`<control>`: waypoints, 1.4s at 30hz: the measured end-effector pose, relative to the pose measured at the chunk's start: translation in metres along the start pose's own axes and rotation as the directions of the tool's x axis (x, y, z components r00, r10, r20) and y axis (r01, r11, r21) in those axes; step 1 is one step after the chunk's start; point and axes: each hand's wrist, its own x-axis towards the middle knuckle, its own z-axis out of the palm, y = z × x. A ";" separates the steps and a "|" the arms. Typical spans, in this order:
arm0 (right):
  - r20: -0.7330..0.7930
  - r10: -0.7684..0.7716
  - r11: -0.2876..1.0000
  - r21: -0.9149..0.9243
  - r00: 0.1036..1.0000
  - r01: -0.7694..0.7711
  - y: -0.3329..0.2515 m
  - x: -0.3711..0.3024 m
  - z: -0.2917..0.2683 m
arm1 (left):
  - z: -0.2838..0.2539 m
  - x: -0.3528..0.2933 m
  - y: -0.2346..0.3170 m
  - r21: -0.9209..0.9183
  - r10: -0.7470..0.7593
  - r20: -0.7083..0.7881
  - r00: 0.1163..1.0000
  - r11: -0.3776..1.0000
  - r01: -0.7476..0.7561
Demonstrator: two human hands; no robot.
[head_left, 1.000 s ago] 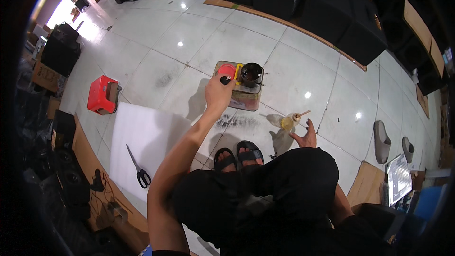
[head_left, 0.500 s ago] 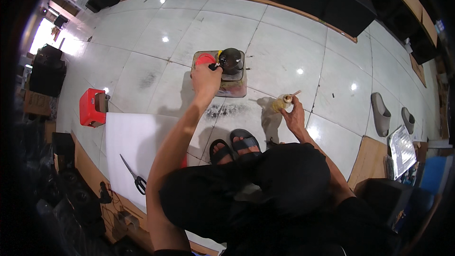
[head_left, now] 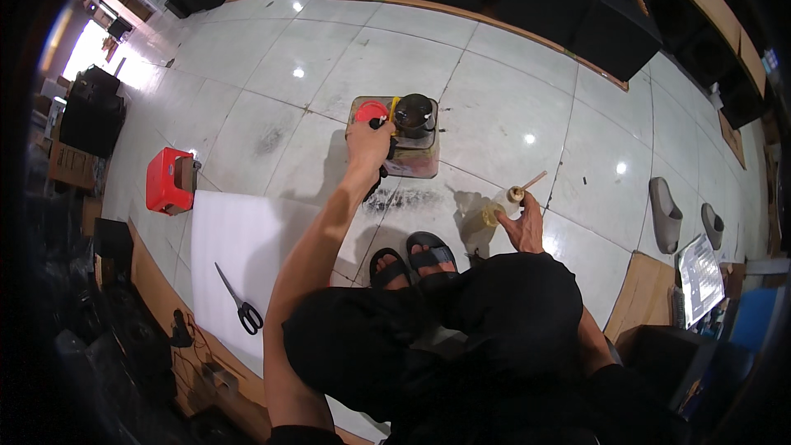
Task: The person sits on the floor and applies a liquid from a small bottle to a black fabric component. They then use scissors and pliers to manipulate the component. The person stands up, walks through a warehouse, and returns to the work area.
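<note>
On the floor ahead of me stands a squarish tin (head_left: 420, 166) with worn, stained sides. A red round lid or dish (head_left: 372, 110) and a dark round pot (head_left: 414, 115) sit on its top, with something yellow between them. My left hand (head_left: 368, 148) is closed over the tin's near left side, at the red lid. It pinches a small black piece (head_left: 376, 123); dark parts also show beside and below the hand, their kind unclear. To the right, my right hand (head_left: 525, 224) is wrapped around a small clear bottle (head_left: 504, 203) with yellowish contents. A thin stick (head_left: 534, 181) pokes from its mouth.
White foam sheet (head_left: 239, 239) with black scissors (head_left: 240, 305) lies at left, beside a red plastic stool (head_left: 169, 181). Grey slippers (head_left: 666, 214) and a paper sheet (head_left: 700, 280) are at right. Large black boxes (head_left: 560, 8) line the far side.
Black parts now show below my left hand, which stays at the tin. The fingers of my right hand have shifted lower around the bottle, and the stick points more upward. The view has moved slightly.
</note>
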 end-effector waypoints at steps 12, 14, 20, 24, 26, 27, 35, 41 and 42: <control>0.005 -0.044 0.995 0.091 0.999 0.043 -0.003 -0.015 -0.011 | 0.008 -0.004 -0.008 -0.155 -0.006 -0.018 1.000 0.988 0.004; -0.003 -0.036 0.997 0.074 0.999 0.037 0.000 -0.019 -0.013 | 0.010 -0.009 -0.006 -0.134 0.036 -0.053 0.998 0.990 -0.043; -0.002 -0.011 0.998 0.058 1.000 0.011 0.004 -0.027 -0.012 | 0.001 -0.012 -0.002 -0.205 0.054 -0.039 0.998 0.977 -0.060; 0.024 0.014 0.999 0.038 1.000 -0.015 0.000 -0.026 -0.013 | -0.018 -0.012 0.002 -0.240 0.002 -0.024 1.000 0.971 -0.008; 0.013 -0.035 0.998 0.055 0.999 0.034 0.006 -0.022 -0.013 | -0.028 -0.012 0.007 -0.268 0.027 -0.002 1.000 0.963 -0.026; 0.006 -0.056 0.997 0.061 0.998 0.056 0.010 -0.019 -0.012 | -0.032 -0.012 0.009 -0.283 0.038 0.013 0.999 0.959 -0.033; 0.130 -0.043 0.999 -0.028 0.991 0.047 -0.049 0.031 -0.004 | -0.095 -0.025 0.065 -0.249 0.023 0.018 1.000 0.968 -0.018; 0.136 -0.107 0.992 -0.059 0.985 0.115 -0.098 0.091 0.032 | -0.140 -0.012 0.114 -0.129 0.032 0.063 0.997 0.991 -0.024; 0.159 -0.093 0.995 -0.020 0.983 0.097 -0.113 0.096 0.031 | -0.149 -0.011 0.123 -0.085 0.077 0.049 0.996 0.994 -0.073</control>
